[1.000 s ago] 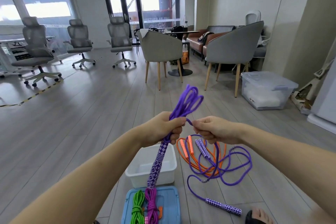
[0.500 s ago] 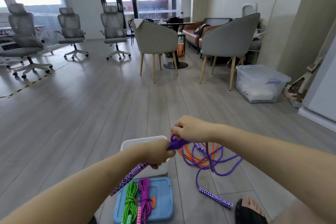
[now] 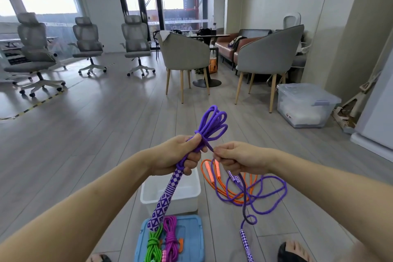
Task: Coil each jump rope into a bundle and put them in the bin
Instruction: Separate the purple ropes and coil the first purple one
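Purple braided jump rope point(image 3: 209, 122): your left hand point(image 3: 176, 156) clenches its loops, right hand point(image 3: 238, 157) pinches the tail. Slacken either fingers' hold and the wrap unravels.

I hold a rope bundle point(image 3: 210, 125) up in my left hand point(image 3: 178, 157), its handle point(image 3: 165, 195) hanging down over the bin point(image 3: 191, 189). My right hand point(image 3: 236, 158) is just right of the left, touching the bundle's loose strand. The bin sits on the floor point(image 3: 95, 134) below my hands, and nearer me lies a lid point(image 3: 191, 238) with two coiled ropes point(image 3: 163, 238) side by side on it. Right of the bin, two loose ropes point(image 3: 244, 193) lie tangled together on the floor. Far right stands a lidded box point(image 3: 304, 104), with chairs point(image 3: 185, 57) beyond.
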The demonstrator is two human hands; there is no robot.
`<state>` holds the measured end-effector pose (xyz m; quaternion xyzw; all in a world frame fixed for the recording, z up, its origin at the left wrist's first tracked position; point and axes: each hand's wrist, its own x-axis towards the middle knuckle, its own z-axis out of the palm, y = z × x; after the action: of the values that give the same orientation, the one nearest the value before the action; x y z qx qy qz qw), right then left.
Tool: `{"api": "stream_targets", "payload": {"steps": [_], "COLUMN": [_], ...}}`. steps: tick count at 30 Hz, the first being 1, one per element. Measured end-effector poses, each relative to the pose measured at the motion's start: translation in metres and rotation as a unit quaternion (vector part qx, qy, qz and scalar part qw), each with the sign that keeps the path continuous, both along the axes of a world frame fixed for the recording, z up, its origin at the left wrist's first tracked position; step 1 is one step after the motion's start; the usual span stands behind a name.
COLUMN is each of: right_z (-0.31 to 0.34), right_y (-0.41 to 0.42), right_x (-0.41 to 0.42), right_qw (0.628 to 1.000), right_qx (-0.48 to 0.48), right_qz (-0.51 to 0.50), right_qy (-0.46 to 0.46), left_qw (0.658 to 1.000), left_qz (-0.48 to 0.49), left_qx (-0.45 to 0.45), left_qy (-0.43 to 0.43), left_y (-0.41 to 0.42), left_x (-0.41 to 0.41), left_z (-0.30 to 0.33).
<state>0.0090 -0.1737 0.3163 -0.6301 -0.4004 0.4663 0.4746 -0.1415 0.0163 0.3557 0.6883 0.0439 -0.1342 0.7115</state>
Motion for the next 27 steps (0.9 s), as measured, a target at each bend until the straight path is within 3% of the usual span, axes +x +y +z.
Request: {"api": "stream_targets", "payload": {"steps": [2, 4, 8, 10, 13, 15, 17, 19, 21, 23, 27], "right_z": [-0.003, -0.004, 0.013, 0.019, 0.015, 0.012, 0.01, 0.009, 0.008, 0.003, -0.002], "right_y": [0.0, -0.003, -0.003, 0.007, 0.026, 0.029, 0.025, 0.017, 0.009, 0.003, -0.003], "right_x": [0.008, 0.018, 0.02, 0.009, -0.013, -0.026, -0.033, -0.034, -0.032, -0.029, -0.013], "right_qw": [0.999, 0.993, 0.937, 0.901, 0.878, 0.87, 0.893, 0.951, 0.99, 0.998, 0.996], "right_qx": [-0.021, -0.05, -0.137, -0.155, -0.137, -0.122, -0.097, -0.05, -0.022, -0.025, -0.054], "right_qz": [0.011, 0.014, 0.004, 0.005, -0.021, -0.035, -0.051, -0.084, -0.083, -0.05, -0.026], "right_qy": [-0.027, -0.103, -0.323, -0.405, -0.459, -0.477, -0.437, -0.294, -0.11, -0.04, -0.066], "left_qw": [0.999, 0.992, 0.91, 0.877, 0.85, 0.879, 0.929, 0.967, 0.984, 0.989, 0.998], "left_qz": [-0.032, -0.092, -0.202, -0.204, -0.135, -0.049, 0.038, 0.095, 0.13, 0.131, 0.031], "left_qx": [0.016, 0.088, 0.349, 0.42, 0.503, 0.469, 0.365, 0.236, 0.125, 0.048, 0.032], "left_qy": [0.004, 0.023, 0.095, 0.109, 0.077, 0.065, 0.044, 0.015, -0.013, -0.037, -0.053], "left_y": [0.0, -0.002, -0.016, -0.022, -0.019, -0.009, 0.003, 0.009, 0.011, 0.012, 0.009], "left_x": [-0.003, -0.005, -0.005, -0.002, 0.004, 0.007, 0.011, 0.013, 0.014, 0.011, -0.002], "left_z": [0.006, 0.008, -0.01, -0.03, -0.056, -0.062, -0.056, -0.043, -0.029, -0.018, -0.006]}}
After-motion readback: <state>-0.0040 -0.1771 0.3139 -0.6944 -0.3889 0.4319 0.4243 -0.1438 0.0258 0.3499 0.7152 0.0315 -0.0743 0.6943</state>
